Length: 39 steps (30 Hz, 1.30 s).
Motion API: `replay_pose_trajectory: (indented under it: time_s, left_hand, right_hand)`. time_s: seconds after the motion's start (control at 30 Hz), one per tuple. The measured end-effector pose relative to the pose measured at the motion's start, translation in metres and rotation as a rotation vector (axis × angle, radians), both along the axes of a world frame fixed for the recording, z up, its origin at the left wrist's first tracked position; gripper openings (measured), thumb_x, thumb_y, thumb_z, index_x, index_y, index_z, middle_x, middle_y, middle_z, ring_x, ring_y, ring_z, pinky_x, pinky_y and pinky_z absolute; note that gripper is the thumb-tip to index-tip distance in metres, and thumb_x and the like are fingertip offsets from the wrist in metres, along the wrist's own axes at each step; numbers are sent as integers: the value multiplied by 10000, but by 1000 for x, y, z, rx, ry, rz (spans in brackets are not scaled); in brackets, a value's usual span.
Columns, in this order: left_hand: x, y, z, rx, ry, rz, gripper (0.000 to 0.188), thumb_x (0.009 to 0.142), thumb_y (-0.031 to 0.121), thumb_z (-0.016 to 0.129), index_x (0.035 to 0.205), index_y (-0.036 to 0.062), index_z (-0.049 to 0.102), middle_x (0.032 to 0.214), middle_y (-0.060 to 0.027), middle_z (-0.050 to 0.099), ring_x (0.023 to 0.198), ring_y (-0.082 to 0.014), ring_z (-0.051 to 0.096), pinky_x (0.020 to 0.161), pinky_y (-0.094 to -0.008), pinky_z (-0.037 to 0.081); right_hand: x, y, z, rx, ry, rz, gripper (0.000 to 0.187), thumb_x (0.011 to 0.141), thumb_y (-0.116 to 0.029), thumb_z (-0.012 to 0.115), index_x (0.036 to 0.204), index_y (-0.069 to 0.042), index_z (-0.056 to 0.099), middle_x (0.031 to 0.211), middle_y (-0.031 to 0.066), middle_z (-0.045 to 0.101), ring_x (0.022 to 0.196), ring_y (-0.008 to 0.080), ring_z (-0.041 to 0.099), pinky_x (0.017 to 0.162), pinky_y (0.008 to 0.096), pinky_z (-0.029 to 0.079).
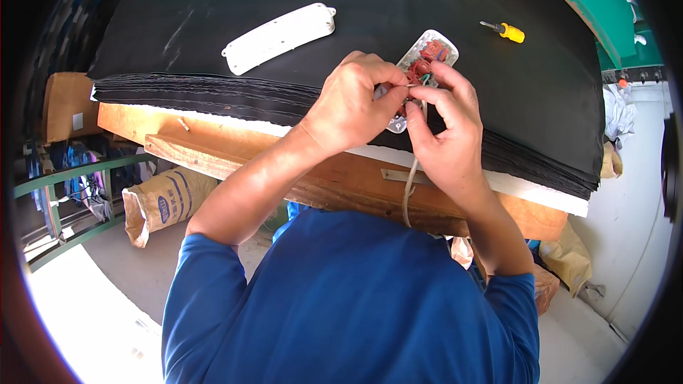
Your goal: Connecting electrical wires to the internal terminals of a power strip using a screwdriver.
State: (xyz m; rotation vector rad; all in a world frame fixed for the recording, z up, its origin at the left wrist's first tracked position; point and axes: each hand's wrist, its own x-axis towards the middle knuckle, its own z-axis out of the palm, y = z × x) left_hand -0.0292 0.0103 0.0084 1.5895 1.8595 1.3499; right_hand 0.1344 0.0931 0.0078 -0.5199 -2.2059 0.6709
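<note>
Work appears partway along: the long white cover (281,35) is off and lies by itself on the black sheet stack (213,0), up and left of your hands. The white housing (428,34) sits open just beyond and under your fingers, with red internal parts (435,50) exposed. Your left hand (359,103) pinches thumb to forefinger, apparently on a thin wire (410,86); your right hand (452,117) curls narrowly about the pale cable (410,185), though you cannot tell from this view whether its fingertips press on it. Wiring looks unfinished, and the housing is not yet covered. The yellow-handled screwdriver (512,33) lies unheld, well apart to the right. Obscured: your fingers block the housing's middle, so any joint or terminal there is unreadable; a green strand is barely discernible; the cable's lower run disappears near your blue shirt (356,284).
</note>
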Motion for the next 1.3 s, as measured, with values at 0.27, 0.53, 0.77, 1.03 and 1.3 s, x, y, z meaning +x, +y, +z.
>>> replay_pose_trajectory:
  time_s: [0.27, 0.53, 0.77, 1.03, 1.3]
  left_hand:
    - [-16, 8, 15, -305, -303, -134, 126, 915, 61, 735, 1011, -14, 767, 930, -114, 720, 856, -151, 684, 797, -298, 563]
    - [-14, 6, 15, -279, -196, -119, 131, 916, 70, 720, 995, -31, 749, 926, -134, 704, 841, -174, 680, 781, -309, 558]
    - [-8, 1, 11, -179, -105, -66, 131, 921, 84, 708, 1004, -12, 739, 896, -140, 677, 870, -224, 655, 783, -350, 541]
    - [-10, 1, 9, -102, 10, -102, 124, 904, 80, 712, 993, -3, 738, 901, -119, 719, 899, -249, 644, 785, -376, 529]
    - [-16, 5, 10, -152, -157, -122, 95, 897, 44, 708, 961, -17, 742, 871, -112, 711, 841, -196, 662, 753, -346, 538]
  right_hand:
    - [-2, -6, -5, 221, -93, -124, 214, 806, -19, 766, 1020, -18, 758, 1339, 271, 621, 1119, 394, 657, 902, 460, 553]
    - [-9, 0, -4, 93, -38, -130, 158, 775, -21, 781, 928, -59, 773, 1305, 249, 653, 1064, 373, 662, 886, 439, 561]
    - [-8, 8, 0, 47, -72, -98, 159, 720, -25, 819, 861, -87, 783, 1279, 181, 685, 1048, 356, 662, 862, 430, 571]
    - [-13, 18, 3, 46, -59, -38, 159, 681, -2, 818, 805, -72, 747, 1216, 129, 693, 987, 304, 668, 817, 406, 577]
    - [-18, 23, -4, 25, 22, 41, 170, 663, 40, 804, 777, -45, 711, 1189, 118, 678, 951, 270, 668, 800, 382, 574]
